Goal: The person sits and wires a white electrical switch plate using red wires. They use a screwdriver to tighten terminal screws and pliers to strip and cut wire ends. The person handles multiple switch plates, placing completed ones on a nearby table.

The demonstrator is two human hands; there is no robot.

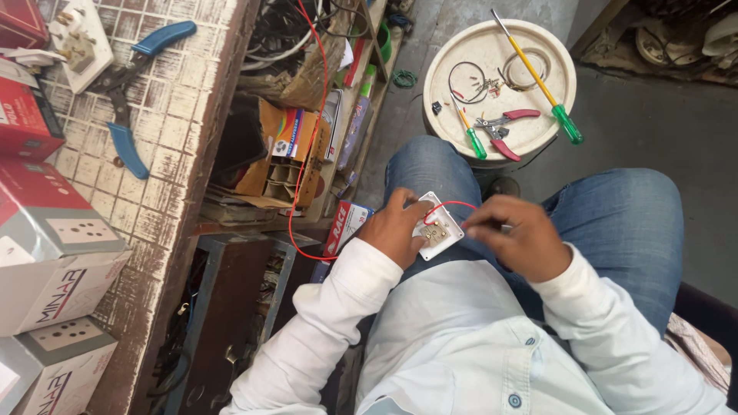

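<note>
Socket: small white square unit, back side up with metal terminals showing, tilted over the lap of a seated person in jeans and a pale shirt. Held in the left hand, whose fingers wrap its left edge; the grip is closed on it.

Red wire: thin, arcs from the socket's top across to the right hand, and a long run climbs away toward the shelves on the left. The right hand sits just beside the socket on its right, fingers pinched together on the wire end; whether it also holds a small tool cannot be told. The two hands are near each other, with the socket between them.

Bucket: white, lid up, on the floor just beyond the knees. On it: long screwdriver with yellow shaft and green handle; short screwdriver of the same colours; red-handled pliers; loose wire loops and small screws.

Counter: worn white-tiled top, left of the person. On it: blue-handled pliers, lying open; a white socket plate at the far corner; several red-and-grey boxes along the left edge.

Shelves: beside the counter, crowded with cartons, cables and packets.
</note>
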